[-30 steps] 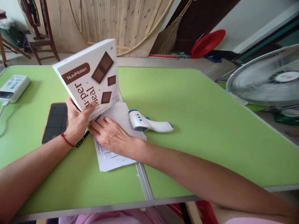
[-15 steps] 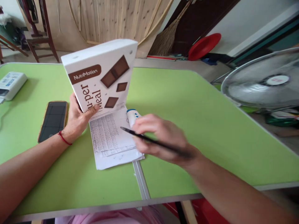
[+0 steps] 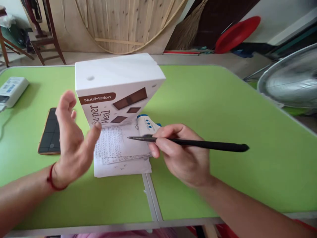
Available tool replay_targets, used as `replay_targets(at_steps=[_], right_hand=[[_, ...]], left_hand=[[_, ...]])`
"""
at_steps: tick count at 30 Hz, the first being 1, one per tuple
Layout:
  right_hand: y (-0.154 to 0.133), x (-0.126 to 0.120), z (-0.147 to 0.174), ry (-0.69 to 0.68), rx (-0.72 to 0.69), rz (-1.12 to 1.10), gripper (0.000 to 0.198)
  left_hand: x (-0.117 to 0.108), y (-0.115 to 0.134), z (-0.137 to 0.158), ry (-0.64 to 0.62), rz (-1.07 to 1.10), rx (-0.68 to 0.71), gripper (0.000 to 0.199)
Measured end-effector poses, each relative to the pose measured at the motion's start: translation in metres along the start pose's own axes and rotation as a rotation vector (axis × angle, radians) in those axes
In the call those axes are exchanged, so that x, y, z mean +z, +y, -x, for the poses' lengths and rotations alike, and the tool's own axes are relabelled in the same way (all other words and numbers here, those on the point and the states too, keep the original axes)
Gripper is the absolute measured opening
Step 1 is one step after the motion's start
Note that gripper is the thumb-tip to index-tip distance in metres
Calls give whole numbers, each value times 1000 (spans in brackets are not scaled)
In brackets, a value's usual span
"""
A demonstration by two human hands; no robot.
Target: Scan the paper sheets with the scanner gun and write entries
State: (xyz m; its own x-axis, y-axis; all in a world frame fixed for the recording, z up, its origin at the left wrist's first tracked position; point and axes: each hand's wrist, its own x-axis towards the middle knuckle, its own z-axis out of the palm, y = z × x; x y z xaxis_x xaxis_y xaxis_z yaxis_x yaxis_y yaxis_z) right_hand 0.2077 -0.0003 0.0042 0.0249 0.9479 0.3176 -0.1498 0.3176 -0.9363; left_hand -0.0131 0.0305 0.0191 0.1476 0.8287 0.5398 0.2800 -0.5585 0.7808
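Note:
A white NutriMotion box (image 3: 119, 74) with chocolate pieces printed on its front stands upright at the far end of handwritten paper sheets (image 3: 111, 145). My left hand (image 3: 74, 138) is beside its left edge with fingers spread; the thumb tip overlaps the box's lower front, and I cannot tell whether it touches. In my right hand (image 3: 183, 152) is a slim black pen (image 3: 203, 143), its tip pointing left above the writing. Just beyond those fingers lies a white and blue device (image 3: 146, 125), partly hidden by the hand.
A dark phone (image 3: 51, 135) in an orange-edged case lies left of the papers, partly behind my left hand. A white power bank-like block (image 3: 13, 91) with a cable sits at the far left of the green table (image 3: 235, 132). A fan (image 3: 292, 79) stands beyond the right edge.
My left hand has let go of the box and opened beside it. The box now stands lower, its top turned more toward me. The pen in my right hand has swung closer to level.

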Motion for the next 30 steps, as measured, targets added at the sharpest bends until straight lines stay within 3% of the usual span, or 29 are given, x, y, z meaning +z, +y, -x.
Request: replay_targets(at_steps=[1, 2, 3, 5, 7, 10, 13, 19, 30], right_hand=[[-1, 0, -1, 3, 22, -28, 9], [-1, 0, -3, 4, 41, -49, 12], [-2, 0, -4, 7, 56, -65, 16], [-1, 3, -4, 22, 92, -57, 18], [1, 7, -3, 29, 136, -16, 13], [10, 14, 1, -28, 172, 102, 7], [21, 15, 4, -109, 126, 257, 4], [24, 12, 6, -123, 86, 450, 7], [26, 7, 5, -94, -64, 607, 13]], left_hand=[[0, 6, 8, 60, -56, 82, 58], [2, 11, 17, 41, -86, 155, 57], [4, 14, 26, -52, -113, 215, 54], [10, 16, 42, -434, -213, 77, 49], [17, 15, 53, -707, -327, 116, 53], [20, 10, 57, -891, -505, 288, 74], [16, 5, 55, -928, -568, 364, 84], [13, 3, 50, -939, -564, 424, 81], [14, 3, 52, -930, -514, 378, 72]])
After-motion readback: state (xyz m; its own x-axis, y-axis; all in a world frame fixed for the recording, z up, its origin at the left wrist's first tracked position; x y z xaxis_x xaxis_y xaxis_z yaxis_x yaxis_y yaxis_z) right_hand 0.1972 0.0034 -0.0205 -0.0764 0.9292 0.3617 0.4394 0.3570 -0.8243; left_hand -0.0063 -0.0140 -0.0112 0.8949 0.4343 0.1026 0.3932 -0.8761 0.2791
